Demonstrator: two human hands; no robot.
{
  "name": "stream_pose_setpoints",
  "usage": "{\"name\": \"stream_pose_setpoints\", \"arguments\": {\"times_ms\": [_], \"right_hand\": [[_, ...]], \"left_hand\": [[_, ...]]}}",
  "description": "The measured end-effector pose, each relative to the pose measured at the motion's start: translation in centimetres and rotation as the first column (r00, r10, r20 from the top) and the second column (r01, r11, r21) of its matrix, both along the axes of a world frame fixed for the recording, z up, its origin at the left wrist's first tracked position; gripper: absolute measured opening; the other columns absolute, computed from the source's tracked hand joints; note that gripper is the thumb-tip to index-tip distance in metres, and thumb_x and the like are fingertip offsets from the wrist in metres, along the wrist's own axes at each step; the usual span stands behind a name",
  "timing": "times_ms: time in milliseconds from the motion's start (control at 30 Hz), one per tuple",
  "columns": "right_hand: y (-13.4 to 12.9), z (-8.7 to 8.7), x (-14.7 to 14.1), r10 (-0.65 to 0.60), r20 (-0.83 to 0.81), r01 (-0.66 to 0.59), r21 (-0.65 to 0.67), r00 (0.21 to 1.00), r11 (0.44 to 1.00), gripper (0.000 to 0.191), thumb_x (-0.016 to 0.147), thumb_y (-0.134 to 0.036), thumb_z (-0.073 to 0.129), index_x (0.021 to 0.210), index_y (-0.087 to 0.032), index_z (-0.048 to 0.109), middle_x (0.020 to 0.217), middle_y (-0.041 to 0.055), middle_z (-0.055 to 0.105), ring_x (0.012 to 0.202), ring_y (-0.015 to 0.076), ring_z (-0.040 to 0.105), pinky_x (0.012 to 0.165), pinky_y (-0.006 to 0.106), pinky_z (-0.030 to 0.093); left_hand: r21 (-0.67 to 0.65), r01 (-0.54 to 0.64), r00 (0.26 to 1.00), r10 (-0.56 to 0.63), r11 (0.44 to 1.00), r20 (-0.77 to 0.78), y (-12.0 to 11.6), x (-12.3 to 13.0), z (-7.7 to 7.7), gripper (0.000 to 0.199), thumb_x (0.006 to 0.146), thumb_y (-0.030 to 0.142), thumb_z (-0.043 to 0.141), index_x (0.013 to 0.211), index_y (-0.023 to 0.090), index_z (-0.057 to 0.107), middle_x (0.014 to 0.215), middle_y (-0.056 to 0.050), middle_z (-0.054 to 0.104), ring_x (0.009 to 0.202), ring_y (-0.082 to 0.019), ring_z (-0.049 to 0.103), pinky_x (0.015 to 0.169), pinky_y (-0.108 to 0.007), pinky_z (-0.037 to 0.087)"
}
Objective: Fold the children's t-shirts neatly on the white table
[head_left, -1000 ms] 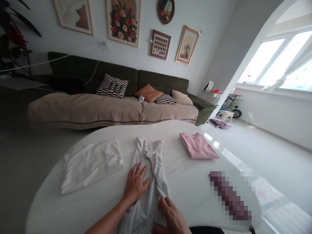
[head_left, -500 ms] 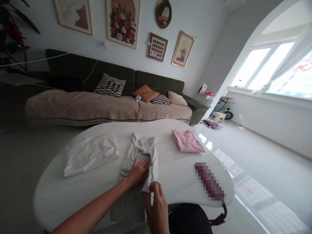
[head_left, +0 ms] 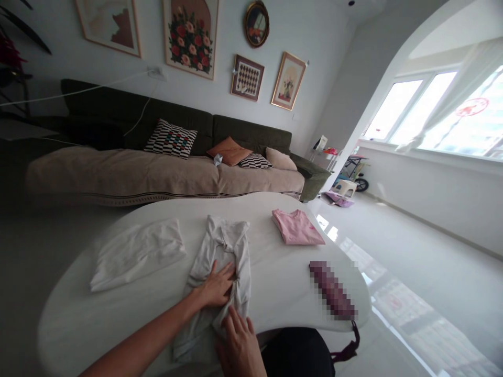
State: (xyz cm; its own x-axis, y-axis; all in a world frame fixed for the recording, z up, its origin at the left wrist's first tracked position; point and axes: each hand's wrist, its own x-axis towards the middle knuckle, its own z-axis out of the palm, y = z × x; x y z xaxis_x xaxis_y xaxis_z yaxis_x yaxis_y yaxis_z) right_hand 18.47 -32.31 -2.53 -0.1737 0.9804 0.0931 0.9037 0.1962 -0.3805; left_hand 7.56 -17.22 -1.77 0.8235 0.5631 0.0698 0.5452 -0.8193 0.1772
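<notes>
A light grey-white shirt [head_left: 239,246] lies lengthwise in front of me with its right side folded inward over the middle. My left hand [head_left: 217,285] rests flat on the middle of it, fingers spread, touching the folded-over edge. Lower down, my right hand [head_left: 240,340] lies on the near part of the fold with its fingers stretched out; its thumb side is partly hidden. To the left is a flat, folded white garment [head_left: 139,251]. A neatly folded pink T-shirt [head_left: 297,228] sits toward the far right of the table.
The white, rounded table [head_left: 98,324] carries all the garments. A blurred-out dark red object [head_left: 334,292] with a strap over the edge lies at its right. Behind stands a green sofa [head_left: 251,133] with a beige cover and cushions. My dark-clothed knee [head_left: 298,353] is at the near edge.
My right hand has gone from pinching the shirt's near right edge to lying on the fold, bringing that edge inward. My left hand stays on the shirt. The view has shifted slightly.
</notes>
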Motion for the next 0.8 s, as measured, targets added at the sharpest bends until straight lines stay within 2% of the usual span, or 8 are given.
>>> {"name": "stream_pose_setpoints", "arguments": {"times_ms": [133, 233, 367, 433, 500, 600, 667, 800], "right_hand": [[-0.1, -0.3, 1.2, 0.110, 0.022, -0.102, -0.225, 0.994, 0.969, 0.048, 0.070, -0.027, 0.060, 0.117, -0.020, 0.053, 0.137, 0.0125, 0.039, 0.125, 0.0333, 0.035, 0.093, 0.051, 0.041], [1.1, 1.6, 1.8, 0.089, -0.012, -0.089, -0.171, 0.996, 0.981, 0.045, 0.081, -0.028, 0.047, 0.125, -0.017, 0.047, 0.140, 0.0123, 0.034, 0.128, 0.0255, 0.031, 0.100, 0.042, 0.036], [3.2, 2.4, 1.5, -0.048, -0.003, 0.048, -0.050, 0.999, 0.998, 0.058, 0.086, -0.031, 0.041, 0.138, -0.011, 0.026, 0.145, 0.0136, 0.018, 0.134, 0.0248, 0.014, 0.106, 0.044, 0.025], [4.0, 2.0, 1.3, -0.014, 0.006, 0.015, -0.103, 1.000, 0.995, 0.064, 0.081, -0.037, 0.051, 0.137, -0.014, 0.030, 0.144, 0.0146, 0.020, 0.133, 0.0295, 0.016, 0.103, 0.048, 0.028], [5.3, 1.9, 1.3, 0.015, 0.011, -0.014, -0.121, 1.000, 0.993, 0.051, 0.079, -0.039, 0.054, 0.126, -0.020, 0.047, 0.139, 0.0141, 0.036, 0.128, 0.0320, 0.031, 0.099, 0.048, 0.033], [9.5, 3.4, 1.9, -0.078, 0.008, 0.079, -0.065, 0.997, 0.995, 0.025, 0.086, -0.031, 0.043, 0.097, -0.023, 0.064, 0.101, 0.0077, 0.067, 0.098, 0.0229, 0.061, 0.084, 0.034, 0.044], [14.0, 4.7, 2.3, -0.204, 0.009, 0.204, -0.010, 0.979, 0.979, 0.026, 0.088, -0.023, 0.037, 0.087, -0.020, 0.063, 0.082, 0.0054, 0.069, 0.080, 0.0170, 0.065, 0.072, 0.025, 0.043], [23.4, 5.4, 1.8, -0.323, 0.016, 0.322, 0.050, 0.946, 0.945, 0.024, 0.087, -0.021, 0.038, 0.090, -0.014, 0.060, 0.092, 0.0117, 0.067, 0.086, 0.0194, 0.062, 0.069, 0.025, 0.040]], "left_hand": [[-0.062, -0.226, 0.971, 0.230, 0.972, 0.061, 1.6, -3.2, 0.8, 0.042, 0.084, 0.036, 0.045, 0.125, 0.027, 0.048, 0.139, -0.008, 0.040, 0.131, -0.028, 0.027, 0.104, -0.059, 0.013], [-0.077, -0.414, 0.902, 0.420, 0.907, 0.101, 2.0, -4.9, -0.4, 0.052, 0.086, 0.041, 0.038, 0.135, 0.022, 0.034, 0.144, -0.010, 0.029, 0.133, -0.029, 0.021, 0.103, -0.056, 0.021], [-0.090, -0.456, 0.880, 0.464, 0.885, 0.100, 1.3, -5.4, -2.8, 0.059, 0.086, 0.052, 0.032, 0.138, 0.023, 0.028, 0.146, -0.007, 0.024, 0.135, -0.028, 0.016, 0.104, -0.051, 0.022], [-0.073, -0.462, 0.875, 0.468, 0.884, 0.125, 1.0, -5.3, -3.4, 0.058, 0.087, 0.052, 0.030, 0.138, 0.025, 0.027, 0.146, -0.004, 0.023, 0.135, -0.026, 0.016, 0.105, -0.049, 0.021], [-0.070, -0.463, 0.872, 0.469, 0.883, 0.142, 0.9, -5.2, -3.6, 0.057, 0.087, 0.053, 0.029, 0.138, 0.026, 0.026, 0.146, -0.004, 0.024, 0.135, -0.025, 0.017, 0.105, -0.048, 0.022], [-0.079, -0.473, 0.865, 0.480, 0.877, 0.150, 1.1, -5.2, -3.5, 0.057, 0.087, 0.054, 0.027, 0.138, 0.027, 0.026, 0.146, -0.003, 0.024, 0.135, -0.025, 0.018, 0.106, -0.049, 0.022], [-0.085, -0.476, 0.862, 0.484, 0.875, 0.154, 1.2, -5.3, -3.4, 0.056, 0.087, 0.054, 0.027, 0.138, 0.029, 0.025, 0.146, -0.002, 0.024, 0.135, -0.024, 0.018, 0.106, -0.049, 0.022], [-0.110, -0.474, 0.862, 0.486, 0.874, 0.146, 1.2, -5.5, -3.5, 0.055, 0.087, 0.054, 0.028, 0.138, 0.032, 0.023, 0.147, 0.001, 0.022, 0.135, -0.024, 0.017, 0.107, -0.049, 0.020]]}}
